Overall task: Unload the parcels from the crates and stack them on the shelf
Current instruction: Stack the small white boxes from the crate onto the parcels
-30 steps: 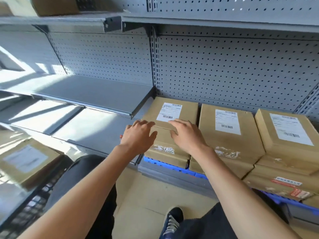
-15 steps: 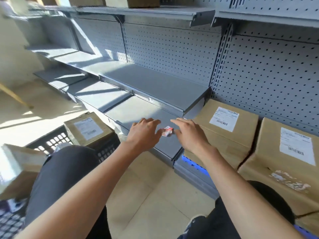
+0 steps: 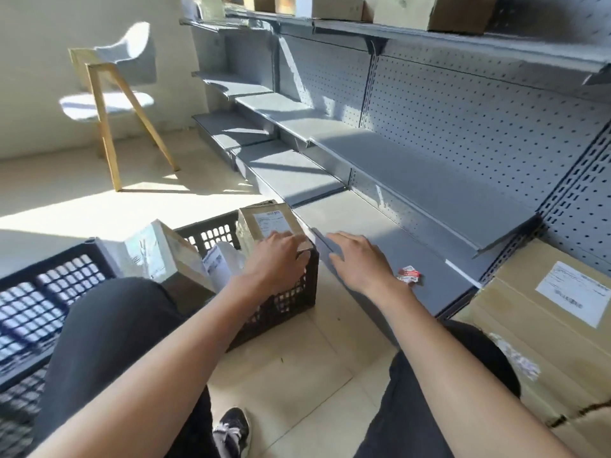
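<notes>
A black plastic crate [image 3: 287, 302] stands on the floor by the grey shelf [image 3: 380, 226]. A brown labelled parcel [image 3: 264, 223] stands at its far right corner. My left hand [image 3: 274, 259] rests on that parcel's near top edge, fingers spread. My right hand [image 3: 357, 259] hovers with straight fingers over the front edge of the lowest shelf, holding nothing. Another parcel [image 3: 158, 252] leans in the crate's left part beside a white bag [image 3: 221, 262]. A stacked parcel [image 3: 542, 309] sits on the shelf at the right.
A second dark crate [image 3: 36, 312] stands at the left by my knee. A small red and white scrap [image 3: 409, 274] lies on the lowest shelf. A white chair [image 3: 112, 81] with wooden legs stands far left. Boxes line the top shelf [image 3: 456, 34].
The view has swung left from the stacked parcels to the crate. Both hands left the shelved parcel and moved left; my left hand now touches the parcel in the crate.
</notes>
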`<state>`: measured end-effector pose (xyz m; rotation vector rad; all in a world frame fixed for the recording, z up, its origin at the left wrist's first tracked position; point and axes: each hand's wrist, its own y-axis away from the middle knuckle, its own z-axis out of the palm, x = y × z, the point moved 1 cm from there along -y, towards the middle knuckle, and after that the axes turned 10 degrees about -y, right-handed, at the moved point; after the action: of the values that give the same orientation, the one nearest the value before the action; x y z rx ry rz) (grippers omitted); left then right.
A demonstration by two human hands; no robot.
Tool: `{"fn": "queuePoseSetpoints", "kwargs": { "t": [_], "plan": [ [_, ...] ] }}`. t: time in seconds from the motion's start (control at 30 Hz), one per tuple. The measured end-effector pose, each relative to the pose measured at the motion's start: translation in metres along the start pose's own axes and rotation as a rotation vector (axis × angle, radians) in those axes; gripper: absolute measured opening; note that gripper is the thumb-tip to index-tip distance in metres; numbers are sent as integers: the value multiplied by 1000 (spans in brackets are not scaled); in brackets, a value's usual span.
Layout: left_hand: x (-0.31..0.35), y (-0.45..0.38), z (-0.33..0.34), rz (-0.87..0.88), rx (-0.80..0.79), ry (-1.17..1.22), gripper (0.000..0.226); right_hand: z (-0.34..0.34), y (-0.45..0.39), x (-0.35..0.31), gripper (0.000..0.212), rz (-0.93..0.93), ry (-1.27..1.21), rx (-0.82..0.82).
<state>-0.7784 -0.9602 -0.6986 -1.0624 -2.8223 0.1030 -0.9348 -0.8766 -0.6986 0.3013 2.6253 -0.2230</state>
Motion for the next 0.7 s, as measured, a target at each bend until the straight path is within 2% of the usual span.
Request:
{"fn": "queuePoseSetpoints", "kwargs": {
  "t": [0.2, 0.43, 0.7],
  "plan": [
    [-60, 6, 16, -149, -5, 76, 43, 46, -46, -16, 46, 21, -34, -94],
    [-104, -21, 64, -298, -58, 210, 48, 110, -101, 5, 51, 77, -87, -204],
    [-129, -71, 127, -343, -116, 404, 59, 171, -163, 49, 60, 201, -122, -224]
  ]
}}
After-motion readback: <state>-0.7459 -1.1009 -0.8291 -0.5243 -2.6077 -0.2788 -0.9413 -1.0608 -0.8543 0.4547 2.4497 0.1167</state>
